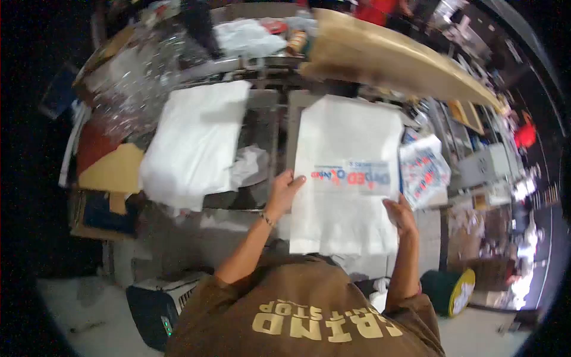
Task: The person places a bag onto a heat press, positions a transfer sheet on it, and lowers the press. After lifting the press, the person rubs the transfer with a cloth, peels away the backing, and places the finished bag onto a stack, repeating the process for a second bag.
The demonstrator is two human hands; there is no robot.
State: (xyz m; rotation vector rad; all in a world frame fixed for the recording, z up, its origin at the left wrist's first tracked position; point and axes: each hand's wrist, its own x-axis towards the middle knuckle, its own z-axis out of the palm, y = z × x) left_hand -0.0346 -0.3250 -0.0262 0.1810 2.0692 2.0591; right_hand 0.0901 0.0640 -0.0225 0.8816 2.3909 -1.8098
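A large white printed sheet (348,137), with red and blue lettering across its middle, spans the space in front of my chest. My left hand (288,191) grips its left edge, thumb on top. At its right edge, my right hand (399,214) holds it between thumb and fingers. Further left lies a stack of plain white sheets (193,140), touched by neither hand. A crumpled white piece (250,166) rests between the stack and the printed sheet. Another printed white piece (425,169), rumpled, lies just right of the held sheet.
Clear plastic wrap (140,83) is heaped at the back left, above cardboard (113,169). A long brown paper-covered roll (398,53) crosses the back right. A green cylinder (449,291) stands on the floor at the right, and a black and white box (157,309) at the lower left.
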